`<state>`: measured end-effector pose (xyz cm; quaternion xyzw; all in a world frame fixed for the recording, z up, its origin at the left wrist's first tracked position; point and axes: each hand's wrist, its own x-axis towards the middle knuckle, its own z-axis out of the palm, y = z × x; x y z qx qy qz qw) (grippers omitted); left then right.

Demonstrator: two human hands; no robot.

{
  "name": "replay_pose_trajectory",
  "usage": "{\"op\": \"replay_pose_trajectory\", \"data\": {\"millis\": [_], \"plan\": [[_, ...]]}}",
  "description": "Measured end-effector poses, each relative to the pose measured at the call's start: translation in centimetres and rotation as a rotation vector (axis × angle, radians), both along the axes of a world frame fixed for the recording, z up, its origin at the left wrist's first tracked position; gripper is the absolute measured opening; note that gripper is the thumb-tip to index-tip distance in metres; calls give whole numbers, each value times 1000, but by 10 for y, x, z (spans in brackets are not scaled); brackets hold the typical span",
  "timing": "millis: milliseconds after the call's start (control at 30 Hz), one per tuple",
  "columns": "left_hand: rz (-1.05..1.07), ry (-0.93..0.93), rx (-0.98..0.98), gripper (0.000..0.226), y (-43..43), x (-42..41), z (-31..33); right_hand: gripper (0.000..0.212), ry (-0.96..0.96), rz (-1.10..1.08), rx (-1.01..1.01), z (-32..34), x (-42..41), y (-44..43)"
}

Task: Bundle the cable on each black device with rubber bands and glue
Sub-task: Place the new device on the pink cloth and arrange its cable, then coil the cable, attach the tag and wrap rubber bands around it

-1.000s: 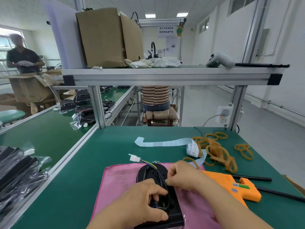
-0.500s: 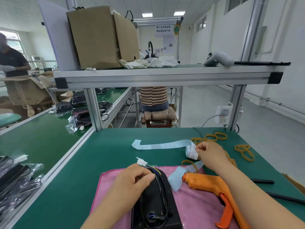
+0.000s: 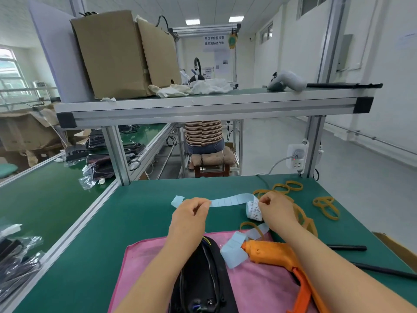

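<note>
A black device (image 3: 203, 283) with its cable lies on a pink cloth (image 3: 259, 288) at the near edge of the green bench. An orange glue gun (image 3: 277, 256) rests on the cloth to its right. My left hand (image 3: 191, 215) pinches a pale blue label strip (image 3: 228, 201) beyond the device. My right hand (image 3: 275, 208) pinches the same strip at its white label roll (image 3: 253, 210). Several tan rubber bands (image 3: 325, 206) are scattered behind and to the right of my right hand.
An aluminium shelf (image 3: 203, 107) spans the bench overhead, carrying cardboard boxes (image 3: 117, 55), cloths and a grey tool. A power socket (image 3: 296, 154) hangs on the right post. Black rods (image 3: 347, 247) lie at right. Bagged devices (image 3: 15, 263) sit at left. A person sits beyond.
Both hands left the black device. The right hand went first to the label roll, then the left hand rose to the blue strip. The glue gun now lies on the cloth.
</note>
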<state>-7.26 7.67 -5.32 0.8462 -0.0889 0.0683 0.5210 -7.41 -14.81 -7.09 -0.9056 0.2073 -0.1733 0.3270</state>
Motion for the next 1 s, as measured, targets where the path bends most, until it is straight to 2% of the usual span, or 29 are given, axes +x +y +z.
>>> {"op": "replay_pose_trajectory", "data": {"millis": [200, 300, 367, 433, 533, 567, 633, 700, 767, 833, 933, 1000], "plan": [[236, -39, 8, 32, 8, 32, -4, 18, 58, 242, -57, -2, 3, 38], [340, 93, -8, 33, 23, 64, -4, 24, 93, 287, -9, -7, 7, 49], [273, 222, -98, 28, 27, 82, -8, 25, 72, 297, 47, -8, 8, 54], [199, 304, -95, 22, 30, 96, -15, 23, 52, 305, 112, -9, 8, 57], [107, 406, 164, 25, 32, 107, -32, 18, 47, 312, 228, -8, 6, 60], [101, 393, 272, 32, 33, 110, -37, 16, 51, 303, 296, -8, 5, 60], [25, 367, 359, 41, 32, 113, -37, 16, 64, 273, 407, -7, 3, 59], [-32, 314, 316, 46, 31, 107, -29, 18, 81, 250, 459, -7, 2, 56], [-93, 249, 190, 44, 27, 102, -20, 17, 91, 243, 533, -6, 2, 55], [-217, 236, 31, 36, 20, 86, -6, 18, 95, 234, 740, 0, 2, 56], [-484, 190, 73, 29, 8, 60, 14, 43, 177, 231, 1147, 14, 4, 54], [-653, 197, 127, 27, 0, 46, 23, 57, 245, 276, 1267, 19, 5, 51]]}}
